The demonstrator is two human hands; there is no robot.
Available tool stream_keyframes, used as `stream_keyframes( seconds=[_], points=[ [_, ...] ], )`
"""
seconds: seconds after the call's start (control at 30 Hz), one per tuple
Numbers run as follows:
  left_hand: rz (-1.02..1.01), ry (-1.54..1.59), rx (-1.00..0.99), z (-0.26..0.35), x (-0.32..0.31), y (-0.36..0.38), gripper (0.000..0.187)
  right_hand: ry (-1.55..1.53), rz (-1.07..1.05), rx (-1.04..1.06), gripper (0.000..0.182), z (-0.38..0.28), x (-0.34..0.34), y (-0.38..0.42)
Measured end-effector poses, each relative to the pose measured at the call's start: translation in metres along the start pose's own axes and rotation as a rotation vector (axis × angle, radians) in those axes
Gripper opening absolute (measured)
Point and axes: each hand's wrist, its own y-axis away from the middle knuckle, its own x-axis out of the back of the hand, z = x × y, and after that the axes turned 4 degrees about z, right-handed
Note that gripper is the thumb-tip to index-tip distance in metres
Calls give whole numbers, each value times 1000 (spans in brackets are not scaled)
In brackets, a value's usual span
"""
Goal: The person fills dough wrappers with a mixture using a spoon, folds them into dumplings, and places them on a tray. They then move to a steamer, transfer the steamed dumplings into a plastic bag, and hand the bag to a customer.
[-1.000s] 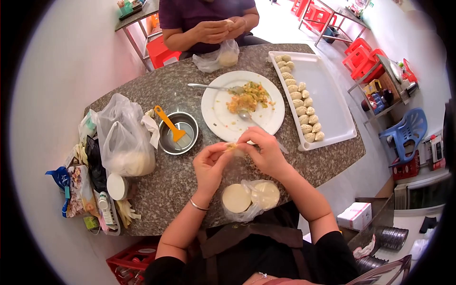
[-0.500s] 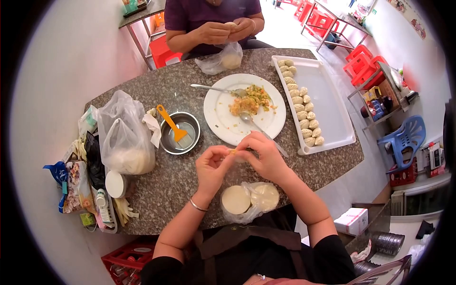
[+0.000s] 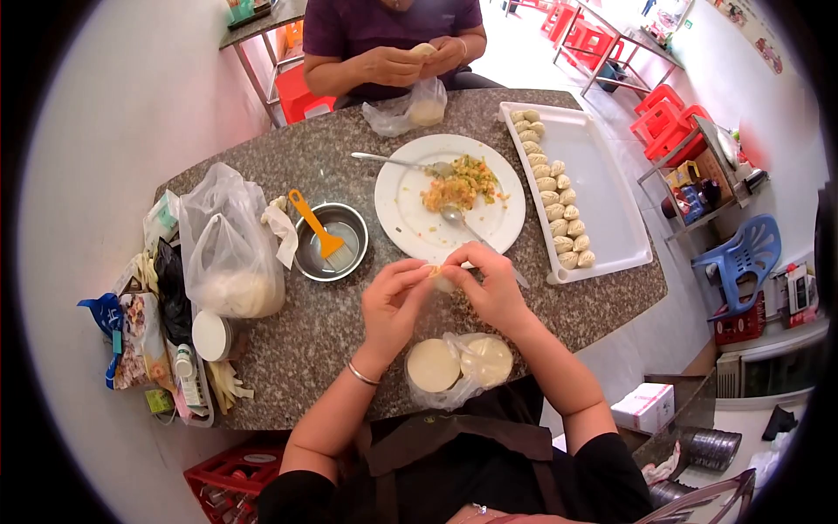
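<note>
My left hand (image 3: pixel 392 301) and my right hand (image 3: pixel 487 284) pinch a small dumpling (image 3: pixel 443 278) between them, with a bit of orange filling showing at its top. Just beyond them is a white plate (image 3: pixel 406 218) bearing minced orange and green filling (image 3: pixel 463 185) and two spoons. Round dough wrappers (image 3: pixel 433 365) lie in a clear plastic bag below my hands. To the right, folded dumplings (image 3: pixel 559 212) line the left side of a white tray (image 3: pixel 615 205).
A steel bowl (image 3: pixel 360 231) holds an orange brush (image 3: pixel 316 225). Plastic bags (image 3: pixel 229 262) and a lidded jar (image 3: pixel 211 336) stand at the left. Across the table a co-worker (image 3: pixel 393 44) holds a wrapper near another bag (image 3: pixel 406 113).
My hands have shifted slightly, with the fingers changing position around the dumpling. The co-worker's piece of dough shows more clearly above the fingers.
</note>
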Motion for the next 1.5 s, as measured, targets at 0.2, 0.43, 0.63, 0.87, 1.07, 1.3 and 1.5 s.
stream_keyframes(
  seconds=[0.2,0.43,0.63,0.87,1.07,1.3,1.5],
  points=[
    [-92,53,27,-1,1,0,13,-9,-163,-87,12,-5,12,-8],
    [-8,155,145,-3,1,3,9,92,-67,100,9,-1,0,-3],
    [-10,-54,15,9,-3,-1,14,100,-32,99,8,4,-1,-1],
    [-116,21,15,-5,4,0,13,-132,-175,-130,11,0,12,-9],
    [-57,133,127,0,0,0,11,52,-144,33,12,0,3,-5],
    [-55,238,312,-7,6,-2,12,77,-111,30,9,3,3,-5],
    [-100,136,135,-8,6,0,12,122,-149,60,9,3,0,-7]
  ],
)
